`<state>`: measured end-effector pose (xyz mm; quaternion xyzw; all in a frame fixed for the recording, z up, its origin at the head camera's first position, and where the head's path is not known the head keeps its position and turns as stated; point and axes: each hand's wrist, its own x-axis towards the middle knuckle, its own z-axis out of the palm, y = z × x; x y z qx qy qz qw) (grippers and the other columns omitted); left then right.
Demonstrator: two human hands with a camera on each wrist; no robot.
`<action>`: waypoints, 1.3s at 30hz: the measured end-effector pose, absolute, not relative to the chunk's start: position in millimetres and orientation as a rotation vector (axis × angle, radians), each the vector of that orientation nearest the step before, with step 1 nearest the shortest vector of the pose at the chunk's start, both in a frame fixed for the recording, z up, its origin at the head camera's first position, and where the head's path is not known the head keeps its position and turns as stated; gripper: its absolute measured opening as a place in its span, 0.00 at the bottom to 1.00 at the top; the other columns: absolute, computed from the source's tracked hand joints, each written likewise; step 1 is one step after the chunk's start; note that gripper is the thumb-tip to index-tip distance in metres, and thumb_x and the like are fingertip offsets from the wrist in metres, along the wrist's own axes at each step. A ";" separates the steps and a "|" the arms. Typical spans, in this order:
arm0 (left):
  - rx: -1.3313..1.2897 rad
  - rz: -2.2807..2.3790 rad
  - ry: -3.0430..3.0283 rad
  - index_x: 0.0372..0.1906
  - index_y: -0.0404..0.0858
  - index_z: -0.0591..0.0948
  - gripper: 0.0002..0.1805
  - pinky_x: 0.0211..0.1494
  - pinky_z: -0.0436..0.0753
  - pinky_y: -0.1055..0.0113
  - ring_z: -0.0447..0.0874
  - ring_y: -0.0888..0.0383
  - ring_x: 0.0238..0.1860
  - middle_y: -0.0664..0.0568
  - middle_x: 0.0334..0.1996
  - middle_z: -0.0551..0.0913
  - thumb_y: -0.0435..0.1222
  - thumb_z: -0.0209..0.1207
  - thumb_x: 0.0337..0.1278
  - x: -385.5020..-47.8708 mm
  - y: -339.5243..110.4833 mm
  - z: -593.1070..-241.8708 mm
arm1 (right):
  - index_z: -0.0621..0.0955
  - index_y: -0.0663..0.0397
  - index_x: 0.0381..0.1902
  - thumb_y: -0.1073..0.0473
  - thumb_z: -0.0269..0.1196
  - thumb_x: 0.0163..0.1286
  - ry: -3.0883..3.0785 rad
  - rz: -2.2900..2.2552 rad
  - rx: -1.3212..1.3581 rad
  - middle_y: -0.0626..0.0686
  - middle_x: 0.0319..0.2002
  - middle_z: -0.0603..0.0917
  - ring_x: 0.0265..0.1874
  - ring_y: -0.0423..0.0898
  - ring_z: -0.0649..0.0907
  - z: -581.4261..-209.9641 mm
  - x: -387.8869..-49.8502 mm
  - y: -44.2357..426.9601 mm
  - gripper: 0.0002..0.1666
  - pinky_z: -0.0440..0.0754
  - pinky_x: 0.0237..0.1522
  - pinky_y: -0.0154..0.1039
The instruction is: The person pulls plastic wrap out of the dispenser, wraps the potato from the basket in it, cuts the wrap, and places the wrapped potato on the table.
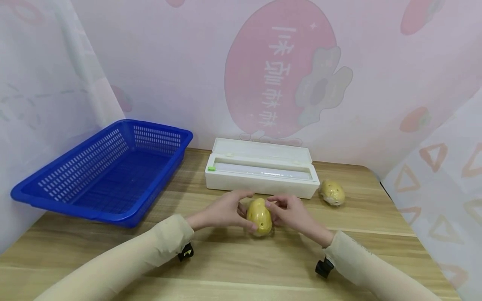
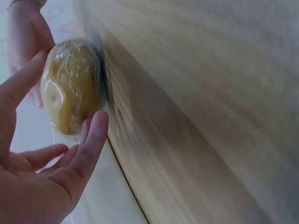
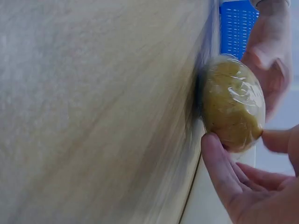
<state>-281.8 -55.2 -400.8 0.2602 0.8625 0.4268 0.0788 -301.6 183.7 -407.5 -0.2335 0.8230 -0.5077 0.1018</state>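
A yellow potato [image 1: 259, 217] wrapped in clear plastic film sits at the middle of the wooden table, between the two hands. The left hand [image 1: 227, 210] holds it from the left, thumb toward the front and fingers curved round the far side. From the right, the right hand [image 1: 293, 214] pinches its side between thumb and fingers. Film creases shine on the potato [image 2: 72, 88] in the left wrist view. In the right wrist view the potato [image 3: 233, 105] lies close against the tabletop, and its underside is hidden.
Behind the hands stands a white film dispenser box [image 1: 260, 184], lid raised, a roll inside. A second film-wrapped potato [image 1: 333, 192] lies by its right end. A blue slotted basket [image 1: 150, 198] stands at the left. Printed cloth [image 1: 180, 62] hangs round the wooden table [image 1: 241, 267].
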 end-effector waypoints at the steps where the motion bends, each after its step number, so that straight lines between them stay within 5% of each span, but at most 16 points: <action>1: 0.816 1.255 2.577 0.70 0.30 0.66 0.53 0.42 0.83 0.65 0.84 0.58 0.40 0.41 0.57 0.76 0.47 0.79 0.38 -282.8 -54.6 -401.1 | 0.77 0.71 0.58 0.53 0.64 0.71 2.405 -1.496 -0.710 0.56 0.31 0.85 0.29 0.51 0.85 -407.5 -301.8 185.0 0.27 0.86 0.33 0.48; 7: 0.888 1.225 2.565 0.67 0.30 0.69 0.51 0.44 0.83 0.64 0.83 0.57 0.41 0.44 0.58 0.75 0.39 0.82 0.32 -288.5 -54.6 -405.0 | 0.70 0.71 0.65 0.58 0.75 0.58 2.281 -1.376 -0.846 0.58 0.46 0.82 0.41 0.51 0.84 -407.3 -305.0 194.3 0.42 0.84 0.41 0.43; 12: 0.875 1.291 2.502 0.67 0.32 0.70 0.50 0.43 0.84 0.64 0.85 0.57 0.40 0.46 0.55 0.79 0.35 0.81 0.33 -291.7 -56.7 -404.5 | 0.66 0.72 0.68 0.62 0.78 0.52 2.254 -1.281 -0.969 0.57 0.47 0.81 0.43 0.53 0.82 -406.6 -308.0 197.7 0.51 0.84 0.43 0.42; 21: 0.899 1.290 2.479 0.65 0.34 0.74 0.47 0.37 0.84 0.68 0.87 0.59 0.35 0.51 0.43 0.86 0.35 0.82 0.31 -300.0 -57.2 -403.7 | 0.77 0.58 0.62 0.57 0.79 0.51 2.309 -1.169 -1.160 0.49 0.39 0.83 0.38 0.54 0.82 -414.0 -320.8 196.6 0.40 0.83 0.41 0.45; 39: 0.899 1.254 2.483 0.64 0.33 0.76 0.46 0.37 0.84 0.69 0.87 0.60 0.34 0.51 0.39 0.88 0.37 0.81 0.31 -306.6 -54.9 -407.5 | 0.81 0.56 0.53 0.57 0.79 0.50 2.277 -1.110 -1.175 0.47 0.34 0.82 0.34 0.53 0.82 -417.8 -330.6 198.2 0.32 0.81 0.35 0.39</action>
